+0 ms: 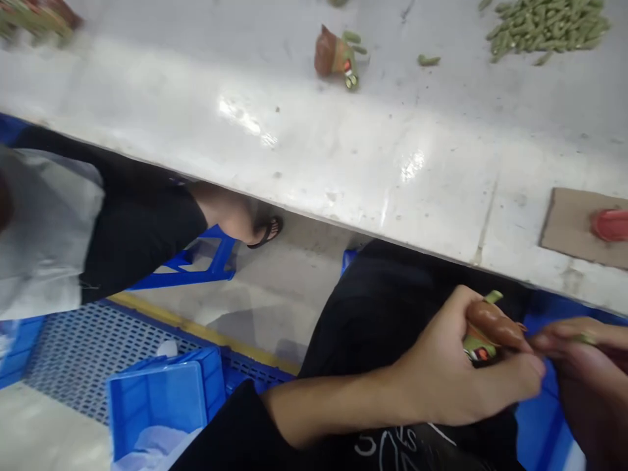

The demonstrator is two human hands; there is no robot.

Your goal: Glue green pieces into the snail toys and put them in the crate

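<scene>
My left hand [456, 373] is closed around a small toy figure [493, 324] above my lap. The figure has a brown top, an orange band and a green face, and a green stub sticks up from it. At the right edge my right hand [583, 353] is closed, its fingertips meeting the figure's brown end. A small green piece [586, 338] shows between those fingers; much of it is hidden. On the table lies a similar toy figure [331, 55], on its side, with green limb pieces beside it.
The white table [304, 150] slopes across the view. At its back right is a heap of green pieces [547, 29]; one loose piece [429, 60] lies apart. A red object [611, 224] rests on cardboard [564, 222]. Another person's leg [230, 216] and a blue bin [157, 399] are at left.
</scene>
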